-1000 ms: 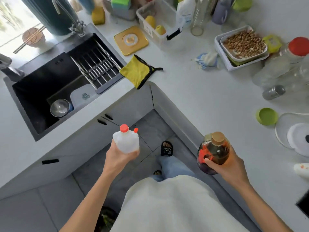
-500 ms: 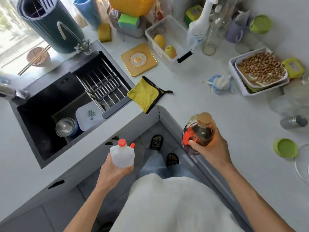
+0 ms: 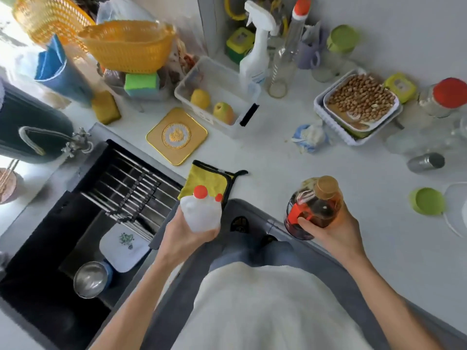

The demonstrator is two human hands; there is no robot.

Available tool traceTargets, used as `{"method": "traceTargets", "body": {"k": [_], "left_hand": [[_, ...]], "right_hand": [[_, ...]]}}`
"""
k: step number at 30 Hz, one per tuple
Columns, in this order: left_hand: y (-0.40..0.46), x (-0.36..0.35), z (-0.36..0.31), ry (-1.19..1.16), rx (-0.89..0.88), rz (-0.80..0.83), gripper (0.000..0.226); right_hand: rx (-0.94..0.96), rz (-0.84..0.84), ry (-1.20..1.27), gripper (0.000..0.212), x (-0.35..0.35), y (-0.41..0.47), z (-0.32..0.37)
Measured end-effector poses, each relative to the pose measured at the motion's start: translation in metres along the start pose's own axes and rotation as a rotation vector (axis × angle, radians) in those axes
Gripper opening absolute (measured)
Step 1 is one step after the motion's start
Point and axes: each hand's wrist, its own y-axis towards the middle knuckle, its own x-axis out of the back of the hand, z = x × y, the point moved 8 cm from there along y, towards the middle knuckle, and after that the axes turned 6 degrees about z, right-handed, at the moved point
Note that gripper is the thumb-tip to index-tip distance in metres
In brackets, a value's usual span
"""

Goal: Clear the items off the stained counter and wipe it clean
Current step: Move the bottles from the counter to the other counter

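The left hand (image 3: 187, 236) grips a small white plastic jug with two red caps (image 3: 201, 213), held in the air over the inner corner of the white surface (image 3: 278, 157), its top overlapping a yellow cloth with black trim (image 3: 209, 181) that lies at that corner edge. The right hand (image 3: 333, 231) holds a round glass bottle of dark amber liquid with a cork-coloured lid (image 3: 314, 205) just above the surface's front edge.

Behind the cloth sits a square gold-rimmed yellow coaster (image 3: 177, 136), and behind that a clear plastic bin holding a lemon and an apple (image 3: 217, 97). Towards the back wall stand a white spray bottle (image 3: 256, 46) and an orange plastic basket (image 3: 129, 45). To the right are a white tray of brown nuts (image 3: 358, 104), a crumpled blue-and-white wad (image 3: 309, 137), a small metal cup lying on its side (image 3: 425, 161) and a green round lid (image 3: 428, 200). The black sink (image 3: 50, 223) on the left holds a steel bowl (image 3: 89, 279).
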Motion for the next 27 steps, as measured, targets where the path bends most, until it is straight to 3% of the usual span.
{"method": "traceTargets", "body": {"k": [6,12,19,27], "left_hand": [[0.079,-0.02,-0.096,0.128,-0.163,0.106,0.082],[0.142,-0.057,-0.159,0.164,-0.255,0.088,0.084],[0.195,-0.087,-0.184,0.141,-0.261,0.005,0.086],[0.229,-0.104,-0.189,0.102,-0.303,-0.02,0.089]], "right_hand": [[-0.081,-0.135,0.077,0.088,0.023,0.02,-0.01],[-0.061,-0.256,0.184,0.09,0.037,0.064,-0.001],[-0.025,-0.439,0.275,0.089,0.049,0.1,0.011],[-0.036,-0.48,0.291,0.086,0.05,0.132,0.001]]}}
